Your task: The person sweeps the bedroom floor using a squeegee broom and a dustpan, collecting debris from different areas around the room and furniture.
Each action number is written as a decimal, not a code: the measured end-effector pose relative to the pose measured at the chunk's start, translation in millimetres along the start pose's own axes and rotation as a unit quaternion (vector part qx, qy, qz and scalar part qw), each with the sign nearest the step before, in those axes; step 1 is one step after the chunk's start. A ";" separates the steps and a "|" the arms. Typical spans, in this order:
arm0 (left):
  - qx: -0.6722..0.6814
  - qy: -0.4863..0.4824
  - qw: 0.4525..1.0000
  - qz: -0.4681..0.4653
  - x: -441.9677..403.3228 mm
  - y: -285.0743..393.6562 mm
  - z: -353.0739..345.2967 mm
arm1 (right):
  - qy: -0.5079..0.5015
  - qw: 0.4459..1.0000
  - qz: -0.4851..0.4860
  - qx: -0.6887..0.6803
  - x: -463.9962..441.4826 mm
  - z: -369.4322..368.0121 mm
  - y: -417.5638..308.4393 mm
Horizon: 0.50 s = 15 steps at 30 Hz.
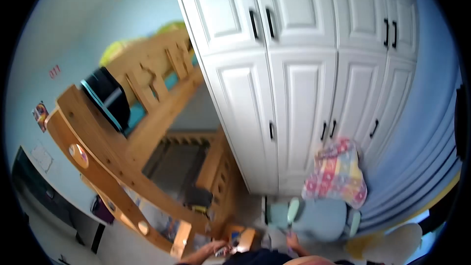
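Note:
At the bottom edge, my left hand (pixel 214 248) is closed around a small whitish and reddish thing (pixel 225 251), too blurred to name. Close by is an open wooden drawer or box (pixel 247 240) with a blue item in it. My right hand (pixel 294 241) is low in the view, its fingers curled. A thin dark shape reaches up and left from them; what it is, I cannot make out. Just beyond this hand stands a grey-blue chair (pixel 321 220) with pale green armrests. A pink, yellow and white patterned cloth (pixel 338 174) hangs over its back.
A tall white wardrobe (pixel 301 88) with black handles fills the middle. On the left stands a wooden bunk bed (pixel 162 122) with a black and turquoise bag (pixel 107 99) on its rail. Blue curtains (pixel 431 132) hang at the right, above a rounded beige seat (pixel 397 240).

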State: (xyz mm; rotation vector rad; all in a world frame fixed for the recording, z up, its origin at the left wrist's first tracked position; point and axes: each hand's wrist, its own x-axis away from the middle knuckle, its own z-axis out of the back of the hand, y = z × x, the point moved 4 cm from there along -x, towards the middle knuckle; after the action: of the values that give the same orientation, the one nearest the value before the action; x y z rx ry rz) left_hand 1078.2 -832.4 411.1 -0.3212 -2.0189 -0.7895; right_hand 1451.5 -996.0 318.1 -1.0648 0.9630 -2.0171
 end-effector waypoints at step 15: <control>-0.193 0.307 0.909 -0.208 -117.3 112.5 47.8 | 0.043 0.987 -0.084 -0.130 -9.4 27.3 -21.9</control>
State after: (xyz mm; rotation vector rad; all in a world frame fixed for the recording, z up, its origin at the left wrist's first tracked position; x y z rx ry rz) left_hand 1167.5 -706.7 341.0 0.1452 -1.3328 -1.3674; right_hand 1475.0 -985.3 343.6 -1.2417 1.2461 -2.1285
